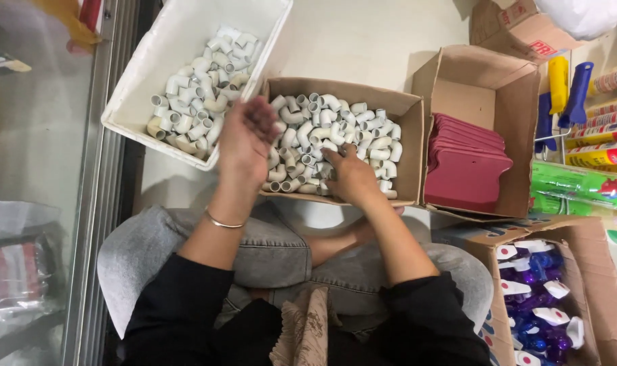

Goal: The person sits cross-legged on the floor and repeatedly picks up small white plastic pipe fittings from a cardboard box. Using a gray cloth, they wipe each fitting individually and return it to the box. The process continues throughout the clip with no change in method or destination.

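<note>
A cardboard box (411, 129) in front of my knees holds several white plastic pipe elbows (363, 132). My right hand (350, 175) rests in the box's near side, its fingers curled down around some of the elbows. My left hand (249, 139) is raised over the box's left corner, beside the rim of a white plastic bin (129, 102). Its fingers are loosely curled and blurred, so whether it holds anything is hidden. The bin holds more white elbows (198, 95). A thin bangle (222, 222) circles my left wrist.
To the right, an open cardboard box (525, 102) holds dark red flat pieces (466, 166). A box of purple spray bottles (539, 298) stands at lower right, with green and yellow packages (583, 183) beyond it. A glass panel with a metal frame (98, 224) runs along the left.
</note>
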